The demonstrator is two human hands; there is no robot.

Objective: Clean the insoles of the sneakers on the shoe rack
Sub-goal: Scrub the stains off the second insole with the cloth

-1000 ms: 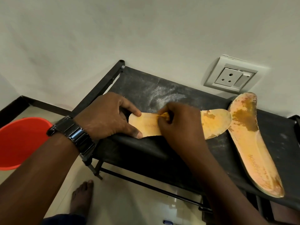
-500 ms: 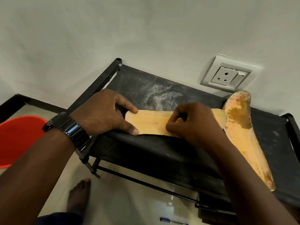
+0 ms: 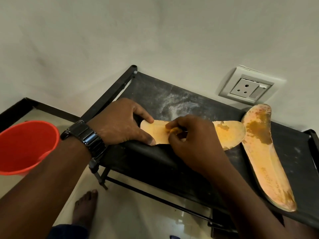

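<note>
Orange bucket (image 3: 25, 147) on the floor, off the left end of the shoe rack (image 3: 172, 100). Bare foot (image 3: 84, 207) on the tiles in front of the rack's left front leg. Left hand (image 3: 120, 121), black watch (image 3: 84, 137) on the wrist, is over the rack's left front part: thumb on the near edge and index finger on the far edge of the first insole (image 3: 229, 135), clamping its heel end down on the rack's top fabric. That insole lies flat along the rack's front half, heel to the left and toe to the right, with a darker yellow patch near the toe. Right hand (image 3: 193, 140) is over the insole's middle, fingers curled and pinching a small yellow wad (image 3: 174, 131) against the insole surface. Cloth or sponge, can't tell. White dusty smear (image 3: 176, 106) on the rack top behind the hands. Second insole (image 3: 264, 152) lies on the rack's right part, running back to front, brown-stained at the back end. The first insole's toe sits just beside it; contact unclear. Wall socket (image 3: 246, 88) is on the wall behind the rack's right part.
</note>
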